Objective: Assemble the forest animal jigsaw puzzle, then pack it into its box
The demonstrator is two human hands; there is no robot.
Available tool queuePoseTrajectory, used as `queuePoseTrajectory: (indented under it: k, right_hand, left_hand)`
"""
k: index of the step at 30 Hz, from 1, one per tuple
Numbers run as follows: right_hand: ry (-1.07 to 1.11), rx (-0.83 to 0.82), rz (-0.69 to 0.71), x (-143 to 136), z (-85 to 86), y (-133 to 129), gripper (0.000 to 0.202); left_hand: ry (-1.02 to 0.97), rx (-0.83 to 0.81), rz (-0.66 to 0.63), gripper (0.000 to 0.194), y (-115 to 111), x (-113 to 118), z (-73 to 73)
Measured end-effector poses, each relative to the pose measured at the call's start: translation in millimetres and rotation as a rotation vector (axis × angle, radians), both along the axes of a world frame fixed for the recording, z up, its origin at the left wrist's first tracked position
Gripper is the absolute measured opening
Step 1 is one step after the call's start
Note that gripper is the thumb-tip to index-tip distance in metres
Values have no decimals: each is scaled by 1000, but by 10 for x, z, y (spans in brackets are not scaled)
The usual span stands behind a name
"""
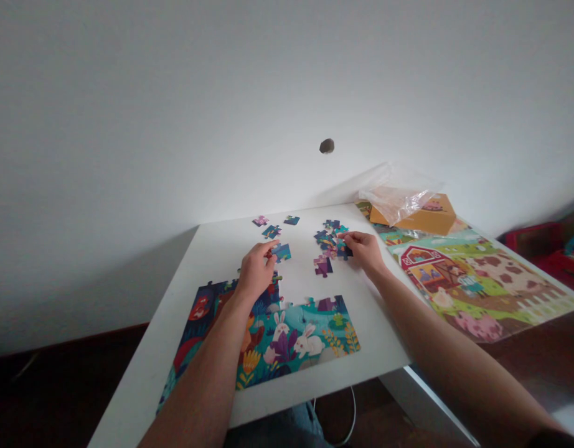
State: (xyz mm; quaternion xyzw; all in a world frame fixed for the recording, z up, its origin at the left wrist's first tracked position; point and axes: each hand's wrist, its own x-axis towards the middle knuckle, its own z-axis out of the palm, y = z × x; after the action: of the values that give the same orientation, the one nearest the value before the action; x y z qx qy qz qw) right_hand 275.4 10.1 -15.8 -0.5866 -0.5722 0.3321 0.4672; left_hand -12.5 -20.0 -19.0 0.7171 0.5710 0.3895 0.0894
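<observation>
A partly joined jigsaw puzzle [315, 336] with white rabbits, flowers and a dark forest lies on the near half of the white table. My left hand [256, 267] is above its upper edge, thumb and fingers closed around a blue puzzle piece [282, 252]. To the right, my right hand [365, 249] pinches a dark blue puzzle piece [344, 249] at the edge of a cluster of loose pieces [324, 239]. A purple puzzle piece [323, 266] lies just below that cluster. My left forearm covers part of the joined puzzle.
Several loose pieces [271, 231] lie toward the back of the table [212, 242]. At right are a farm picture sheet [478, 280], an orange-brown box [431, 214] and a clear plastic bag [394, 190]. A white wall [249, 124] with a hole stands behind.
</observation>
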Motion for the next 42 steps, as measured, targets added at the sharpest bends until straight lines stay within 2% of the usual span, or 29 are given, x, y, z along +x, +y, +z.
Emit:
queuePoseTrajectory:
  k: [4, 8, 11, 14, 16, 20, 24, 29, 35, 38, 40, 42]
  right_hand:
    - [-496, -7, -206, 44, -10, -29, 30]
    - [-701, 37, -255, 26, -4, -67, 35]
    - [-730, 65, -176, -19, 7, -87, 44]
    - [-735, 34, -81, -42, 24, -98, 38]
    - [-730, 19, -97, -39, 36, -100, 31]
    - [-724, 27, -146, -23, 39, -95, 32]
    - [-727, 18, -133, -22, 14, -75, 41]
    - [-719, 12, -159, -26, -7, -53, 42]
    - [-740, 14, -155, -63, 13, -80, 35]
    - [-746, 85, -70, -119, 55, -150, 45]
    - [-782, 158, 92, -163, 81, -204, 58]
    - [-826, 187, 243, -197, 98, -243, 56]
  left_hand:
    - [48, -18, 57, 41, 10, -12, -27]
    - [184, -39, 160, 39, -9, -10, -26]
    - [257, -57, 180, 36, -36, 3, -9]
    - [282, -80, 157, 31, -60, 19, 8]
    - [286, -87, 138, 27, -69, 24, 12]
    - [279, -67, 90, 24, -64, 12, 0]
    - [269, -64, 88, 24, -56, 2, -7]
    - [251, -73, 86, 22, -63, 15, 11]
    - [251, -100, -19, 21, -85, 38, 20]
    - [245, -93, -59, 20, -98, 57, 21]
    - [249, -84, -81, 19, -104, 63, 28]
    - [269, -71, -74, 20, -100, 54, 37]
